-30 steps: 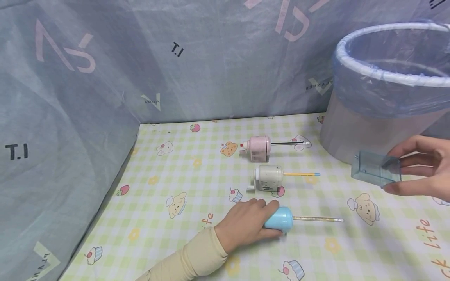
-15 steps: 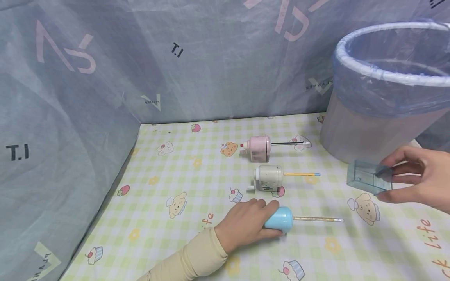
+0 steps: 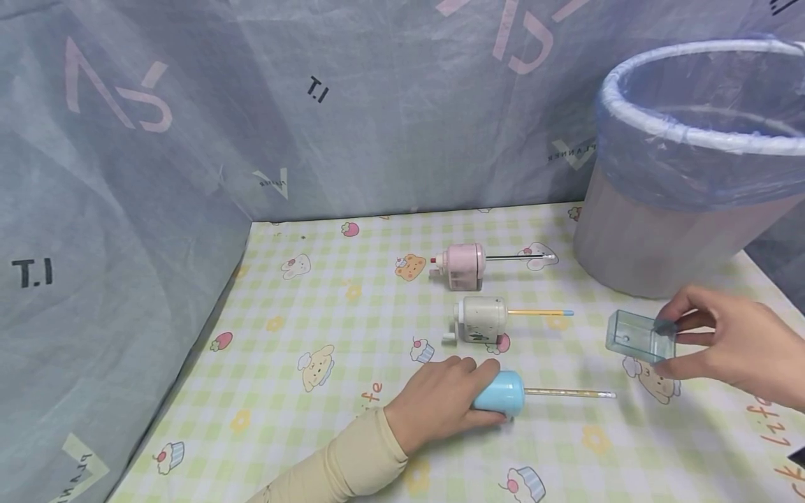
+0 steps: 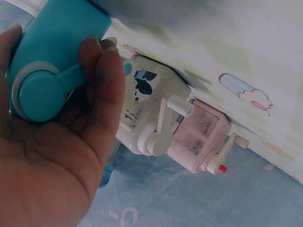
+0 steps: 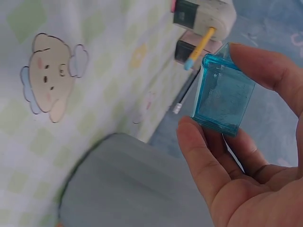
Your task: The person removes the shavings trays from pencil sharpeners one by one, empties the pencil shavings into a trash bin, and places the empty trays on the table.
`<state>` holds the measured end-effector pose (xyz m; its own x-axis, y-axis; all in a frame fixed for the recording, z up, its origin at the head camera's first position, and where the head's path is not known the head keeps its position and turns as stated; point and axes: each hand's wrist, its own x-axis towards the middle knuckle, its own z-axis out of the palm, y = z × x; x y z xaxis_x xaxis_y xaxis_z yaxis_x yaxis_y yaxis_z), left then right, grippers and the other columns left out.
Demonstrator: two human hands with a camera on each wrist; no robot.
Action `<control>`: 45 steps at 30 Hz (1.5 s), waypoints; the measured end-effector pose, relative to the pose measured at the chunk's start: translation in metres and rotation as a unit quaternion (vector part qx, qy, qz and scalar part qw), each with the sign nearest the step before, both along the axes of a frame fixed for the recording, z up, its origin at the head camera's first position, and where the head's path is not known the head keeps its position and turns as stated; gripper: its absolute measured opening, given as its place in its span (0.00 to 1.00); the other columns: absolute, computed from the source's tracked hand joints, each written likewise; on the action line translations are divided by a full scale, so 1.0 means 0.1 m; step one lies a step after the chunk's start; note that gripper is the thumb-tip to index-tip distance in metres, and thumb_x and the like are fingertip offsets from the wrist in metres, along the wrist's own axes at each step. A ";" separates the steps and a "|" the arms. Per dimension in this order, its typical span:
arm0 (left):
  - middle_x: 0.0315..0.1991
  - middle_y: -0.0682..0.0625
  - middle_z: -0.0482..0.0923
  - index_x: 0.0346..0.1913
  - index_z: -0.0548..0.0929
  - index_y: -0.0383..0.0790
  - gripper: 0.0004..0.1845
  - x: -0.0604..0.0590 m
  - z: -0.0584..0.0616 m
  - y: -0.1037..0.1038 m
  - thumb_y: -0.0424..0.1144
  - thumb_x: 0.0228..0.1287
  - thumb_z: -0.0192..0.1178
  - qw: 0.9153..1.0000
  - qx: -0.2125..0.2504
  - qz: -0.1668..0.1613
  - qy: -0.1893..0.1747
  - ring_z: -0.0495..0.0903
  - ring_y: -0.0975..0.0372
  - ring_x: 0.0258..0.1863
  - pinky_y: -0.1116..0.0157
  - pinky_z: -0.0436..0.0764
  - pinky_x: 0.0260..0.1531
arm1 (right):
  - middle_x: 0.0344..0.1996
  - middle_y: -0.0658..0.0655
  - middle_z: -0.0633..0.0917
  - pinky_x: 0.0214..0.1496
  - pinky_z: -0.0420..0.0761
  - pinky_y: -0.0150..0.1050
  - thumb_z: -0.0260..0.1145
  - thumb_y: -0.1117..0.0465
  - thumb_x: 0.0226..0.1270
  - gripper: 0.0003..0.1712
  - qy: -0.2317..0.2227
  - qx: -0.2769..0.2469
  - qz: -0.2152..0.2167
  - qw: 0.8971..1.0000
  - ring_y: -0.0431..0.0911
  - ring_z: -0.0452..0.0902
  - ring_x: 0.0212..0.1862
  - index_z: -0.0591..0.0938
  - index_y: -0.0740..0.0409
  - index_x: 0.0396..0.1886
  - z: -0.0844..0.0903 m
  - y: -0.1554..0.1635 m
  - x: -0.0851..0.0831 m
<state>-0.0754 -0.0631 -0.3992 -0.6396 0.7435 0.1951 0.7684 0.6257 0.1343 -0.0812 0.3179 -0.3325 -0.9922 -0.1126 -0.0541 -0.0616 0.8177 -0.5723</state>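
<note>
My left hand [image 3: 440, 402] grips a blue pencil sharpener [image 3: 499, 393] lying on the patterned tablecloth [image 3: 327, 307], with a pencil [image 3: 569, 393] sticking out of it to the right. In the left wrist view my fingers [image 4: 102, 90] curl round the blue sharpener [image 4: 52, 61] by its crank. My right hand [image 3: 729, 342] pinches a clear blue plastic drawer [image 3: 639, 337] just above the table, right of the sharpeners. The right wrist view shows the drawer [image 5: 222, 94] held between thumb and fingers.
A white sharpener [image 3: 481, 319] with a yellow pencil and a pink sharpener [image 3: 462, 264] with a dark pencil lie behind the blue one. A grey bin [image 3: 692, 168] lined with a blue bag stands at the back right. Blue cloth walls [image 3: 126, 175] close the left and back.
My right hand has brought the clear blue drawer down and leftward, from beside the bin toward the table. The left hand and blue sharpener have stayed still.
</note>
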 end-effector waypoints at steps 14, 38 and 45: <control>0.26 0.58 0.71 0.47 0.77 0.48 0.26 0.00 0.00 0.00 0.63 0.65 0.73 1.000 -0.003 -0.001 -0.001 0.66 0.69 0.23 0.73 0.62 0.17 | 0.48 0.59 0.86 0.44 0.87 0.33 0.93 0.61 0.35 0.36 -0.039 -0.006 0.035 0.999 0.50 0.86 0.48 0.80 0.60 0.44 -0.30 -0.04 -0.02; 0.26 0.58 0.71 0.48 0.78 0.48 0.26 0.00 0.00 0.00 0.64 0.65 0.72 1.000 -0.004 0.000 0.003 0.66 0.69 0.22 0.73 0.61 0.17 | 0.43 0.52 0.90 0.36 0.79 0.40 0.93 0.58 0.29 0.34 -0.020 0.018 0.093 0.995 0.52 0.84 0.41 0.82 0.47 0.39 -0.54 -0.23 0.05; 0.26 0.58 0.71 0.48 0.78 0.48 0.26 0.00 0.00 0.00 0.64 0.65 0.72 1.000 -0.006 0.003 0.004 0.67 0.68 0.23 0.73 0.61 0.17 | 0.41 0.52 0.90 0.35 0.76 0.38 0.93 0.59 0.26 0.36 0.006 0.015 0.103 0.995 0.49 0.81 0.38 0.82 0.46 0.38 -0.56 -0.31 0.07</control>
<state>-0.0759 -0.0632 -0.3996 -0.6423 0.7424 0.1906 0.7658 0.6317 0.1203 -0.0745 0.2870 -0.3880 -0.9486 -0.3128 -0.0481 -0.2372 0.8032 -0.5464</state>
